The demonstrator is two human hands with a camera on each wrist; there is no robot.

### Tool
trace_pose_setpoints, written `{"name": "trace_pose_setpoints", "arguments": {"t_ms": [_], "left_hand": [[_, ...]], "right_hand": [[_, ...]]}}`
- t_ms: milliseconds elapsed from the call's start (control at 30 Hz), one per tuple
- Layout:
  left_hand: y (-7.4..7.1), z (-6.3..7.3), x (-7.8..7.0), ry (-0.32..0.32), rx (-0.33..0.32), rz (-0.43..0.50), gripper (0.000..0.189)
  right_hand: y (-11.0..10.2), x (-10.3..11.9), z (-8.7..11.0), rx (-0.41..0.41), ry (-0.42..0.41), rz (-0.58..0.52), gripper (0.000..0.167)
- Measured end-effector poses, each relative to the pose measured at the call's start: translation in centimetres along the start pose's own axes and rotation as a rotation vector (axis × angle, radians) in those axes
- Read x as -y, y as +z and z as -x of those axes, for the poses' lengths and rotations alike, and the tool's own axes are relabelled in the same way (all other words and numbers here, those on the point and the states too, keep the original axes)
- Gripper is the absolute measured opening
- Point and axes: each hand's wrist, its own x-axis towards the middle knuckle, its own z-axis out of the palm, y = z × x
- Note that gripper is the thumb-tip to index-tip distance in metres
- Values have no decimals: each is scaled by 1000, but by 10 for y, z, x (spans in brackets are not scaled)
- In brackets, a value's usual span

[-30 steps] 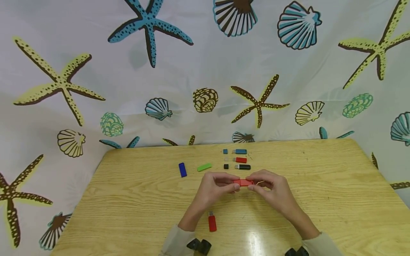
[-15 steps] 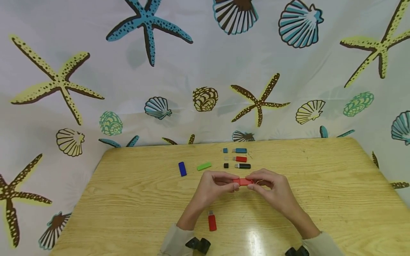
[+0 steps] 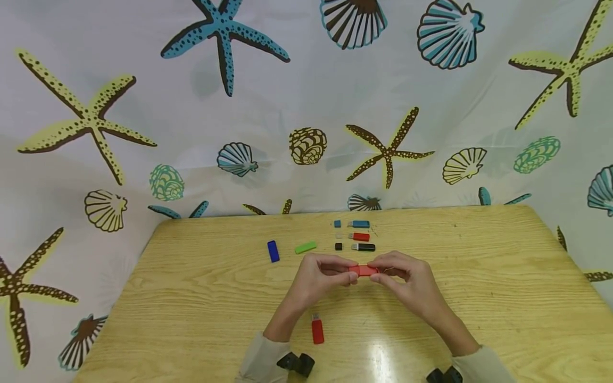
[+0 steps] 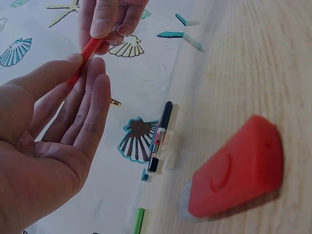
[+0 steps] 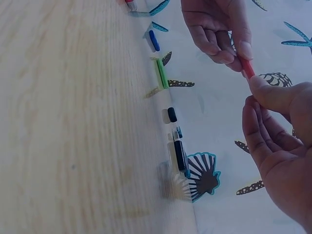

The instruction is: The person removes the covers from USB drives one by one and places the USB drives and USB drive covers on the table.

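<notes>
A slim red USB stick (image 3: 367, 271) is held level above the table between both hands, a seam running across it. My left hand (image 3: 320, 276) pinches its left end with thumb and fingers. The right end is pinched by my right hand (image 3: 413, 275). Fingertips cover both ends. Seen from the left wrist, the same red stick (image 4: 91, 48) shows its narrow edge; the right wrist view has it edge-on too. Below the left hand, a second red USB stick (image 3: 317, 331) lies on the table, metal plug bare and pointing away.
Further back lie uncapped blue (image 3: 360, 224), red (image 3: 361, 236) and black USB sticks (image 3: 366, 247). Beside them sit a blue cap (image 3: 337, 224), a clear cap (image 3: 338, 235) and a black cap (image 3: 338, 247). A dark blue piece (image 3: 273, 251) and a green piece (image 3: 305, 248) lie to the left.
</notes>
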Motion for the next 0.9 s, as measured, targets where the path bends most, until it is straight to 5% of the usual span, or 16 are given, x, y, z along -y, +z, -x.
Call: {"name": "trace_pose_setpoints", "arguments": {"t_ms": [233, 333, 900], "left_hand": [[-30, 8, -2, -12, -121, 30, 20], [-38, 9, -3, -7, -100, 21, 22], [-34, 4, 8, 5, -95, -4, 26]], "right_hand": [[-23, -4, 2, -71, 38, -23, 24], [-30, -6, 3, -72, 43, -22, 24], [-30, -12, 2, -98, 88, 39, 21]]}}
